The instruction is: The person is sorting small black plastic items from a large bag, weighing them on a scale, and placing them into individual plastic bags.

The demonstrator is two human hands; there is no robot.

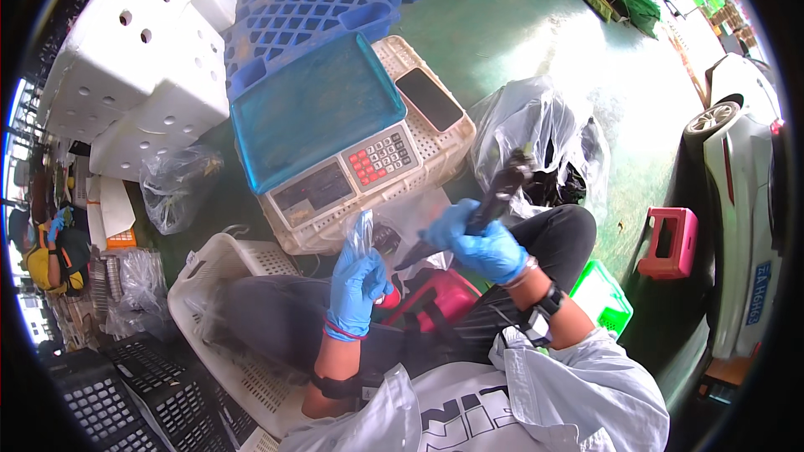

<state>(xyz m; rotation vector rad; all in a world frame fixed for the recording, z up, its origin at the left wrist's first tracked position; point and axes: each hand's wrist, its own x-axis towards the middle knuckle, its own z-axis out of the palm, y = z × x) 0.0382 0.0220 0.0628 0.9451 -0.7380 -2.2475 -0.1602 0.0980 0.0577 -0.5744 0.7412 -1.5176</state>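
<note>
A small clear plastic bag (pixel 362 230) is pinched upright between the closed fingers (pixel 366 261) of the left hand (pixel 356 285), which is covered by a blue glove. A dark, elongated object (pixel 500 188), blurred, is gripped by the closed fingers (pixel 459 222) of the gloved right hand (pixel 481 244) and is held tilted up to the right, above the lap. Just beyond both hands, a weighing scale (pixel 335 130) with a blue-covered pan is set on an upturned cream crate (pixel 435 151), and a phone (pixel 429 99) is laid beside it. A clear plastic sack (pixel 528 121) is seen on the green floor (pixel 536 33), behind the dark object.
</note>
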